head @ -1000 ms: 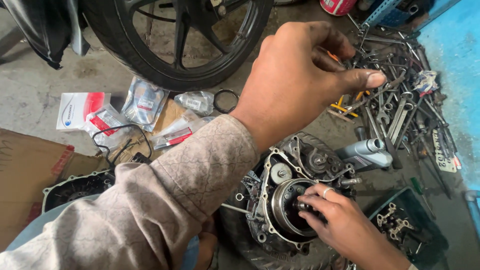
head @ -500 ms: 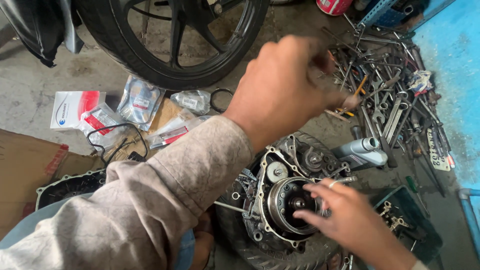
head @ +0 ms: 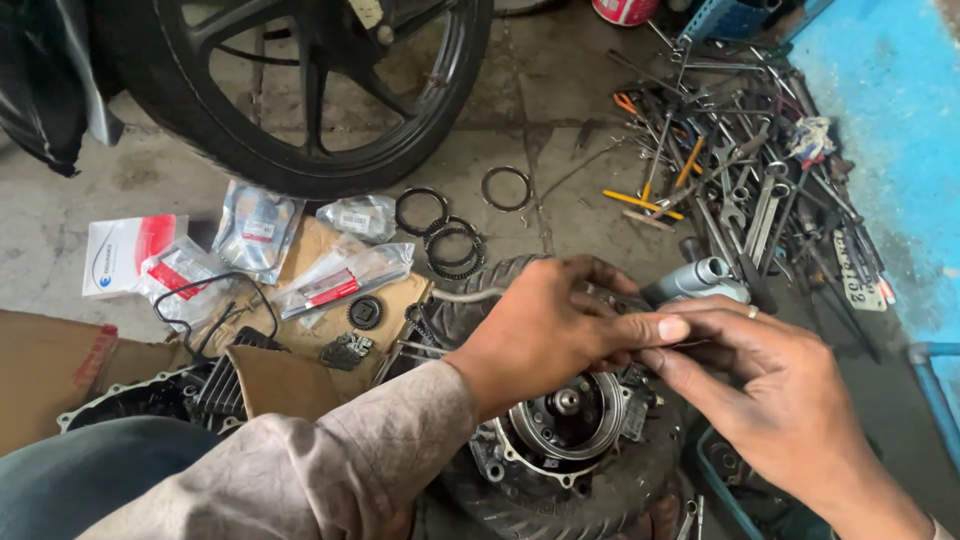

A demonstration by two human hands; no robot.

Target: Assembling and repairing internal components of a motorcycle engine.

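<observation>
concrete floor strewn with tools; engine below. left hand, a second ago over the tool pile, now pinches a thin part against the right hand, fingers closed on it.

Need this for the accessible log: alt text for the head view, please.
Two bare hands, left hand and right hand, meet fingertip to fingertip above an opened engine resting on a tyre; whatever they pinch is too small to tell. Behind: a motorcycle wheel, packaged parts, scattered wrenches.

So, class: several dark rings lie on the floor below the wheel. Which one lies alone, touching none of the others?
The ring farthest right, on bare concrete. The other rings overlap in a cluster at the cardboard's edge.
</observation>
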